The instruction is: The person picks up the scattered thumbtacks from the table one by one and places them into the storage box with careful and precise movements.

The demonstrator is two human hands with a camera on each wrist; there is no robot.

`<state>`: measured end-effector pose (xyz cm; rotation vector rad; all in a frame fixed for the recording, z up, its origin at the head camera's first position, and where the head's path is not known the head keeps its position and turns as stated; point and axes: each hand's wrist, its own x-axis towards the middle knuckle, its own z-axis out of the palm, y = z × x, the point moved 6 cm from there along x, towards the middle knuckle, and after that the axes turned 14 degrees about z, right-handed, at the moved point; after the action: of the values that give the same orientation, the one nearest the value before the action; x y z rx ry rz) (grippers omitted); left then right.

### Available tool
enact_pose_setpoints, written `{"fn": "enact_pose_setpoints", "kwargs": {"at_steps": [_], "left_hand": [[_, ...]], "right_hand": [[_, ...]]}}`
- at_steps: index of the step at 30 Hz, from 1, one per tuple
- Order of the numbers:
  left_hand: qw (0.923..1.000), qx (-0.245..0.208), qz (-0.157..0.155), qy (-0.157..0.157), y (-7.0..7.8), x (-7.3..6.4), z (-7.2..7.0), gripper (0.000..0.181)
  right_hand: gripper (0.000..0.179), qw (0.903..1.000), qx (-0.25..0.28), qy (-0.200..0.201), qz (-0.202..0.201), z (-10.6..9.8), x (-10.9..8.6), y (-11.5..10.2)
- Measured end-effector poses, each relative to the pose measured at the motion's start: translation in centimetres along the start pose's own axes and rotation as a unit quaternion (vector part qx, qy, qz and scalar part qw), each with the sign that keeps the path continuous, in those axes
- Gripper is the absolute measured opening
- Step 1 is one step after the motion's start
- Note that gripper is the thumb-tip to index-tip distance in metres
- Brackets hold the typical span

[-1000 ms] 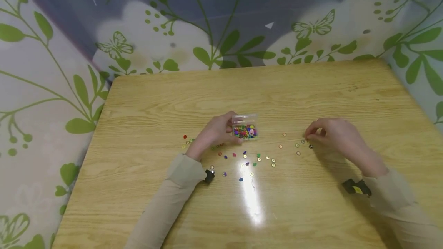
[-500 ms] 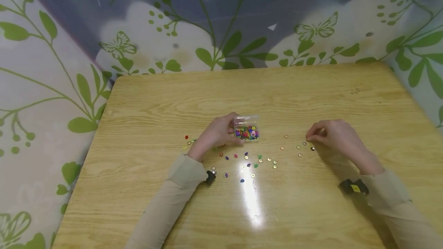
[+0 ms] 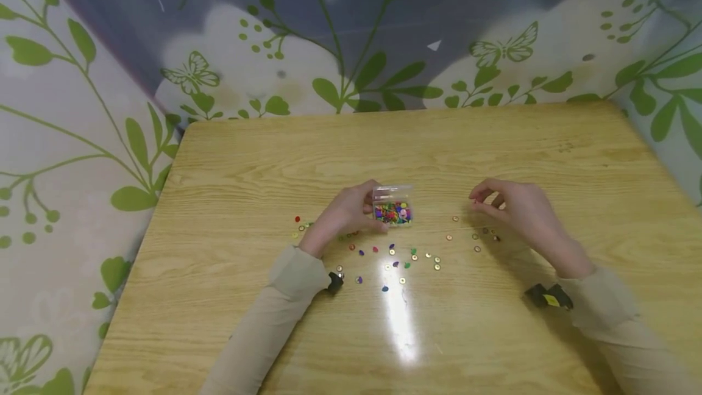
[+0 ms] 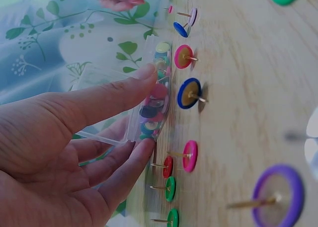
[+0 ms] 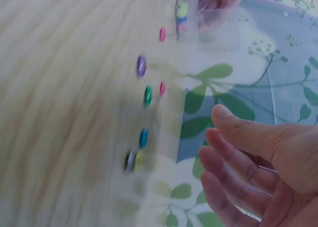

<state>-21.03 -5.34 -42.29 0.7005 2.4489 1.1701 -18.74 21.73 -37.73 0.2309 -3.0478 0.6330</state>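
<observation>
My left hand grips a small clear plastic box at its left side, thumb along the front and fingers behind. Its hinged lid stands open towards the back, and colourful thumbtacks fill the box. Off to the right, my right hand is raised above the table, thumb and forefinger brought together. A small reddish thumbtack shows at those fingertips, mostly hidden by them; the right wrist view shows the thumb and curled fingers but not the tack.
Loose thumbtacks lie scattered on the wooden table, several in front of the box, among them a blue thumbtack with its pin upward. More lie below the right hand, and a red thumbtack lies left of the left hand. A patterned wall borders the table's back.
My right hand has lifted from the tacks at the right and moved a little left, a small tack at its fingertips. The left hand keeps its grip on the box.
</observation>
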Motion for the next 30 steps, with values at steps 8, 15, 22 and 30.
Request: {"fn": "enact_pose_setpoints", "kwargs": {"at_steps": [8, 15, 22, 30], "left_hand": [[1.0000, 0.001, 0.002, 0.000, 0.1, -0.1, 0.0, 0.068], [1.0000, 0.004, 0.001, 0.000, 0.2, -0.1, 0.0, 0.068], [1.0000, 0.004, 0.004, 0.001, 0.1, 0.0, 0.0, 0.067], [1.0000, 0.008, 0.002, -0.001, 0.2, 0.0, -0.1, 0.067]], "right_hand": [[0.010, 0.9995, 0.017, 0.002, -0.025, 0.7, 0.5, -3.4], [0.014, 0.9970, 0.030, -0.006, -0.070, 1.9, 1.2, -6.5], [0.010, 0.9936, 0.067, -0.015, -0.089, 3.2, 1.9, -8.6], [0.014, 0.9923, 0.076, -0.013, -0.097, 3.7, 2.1, -9.7]]}}
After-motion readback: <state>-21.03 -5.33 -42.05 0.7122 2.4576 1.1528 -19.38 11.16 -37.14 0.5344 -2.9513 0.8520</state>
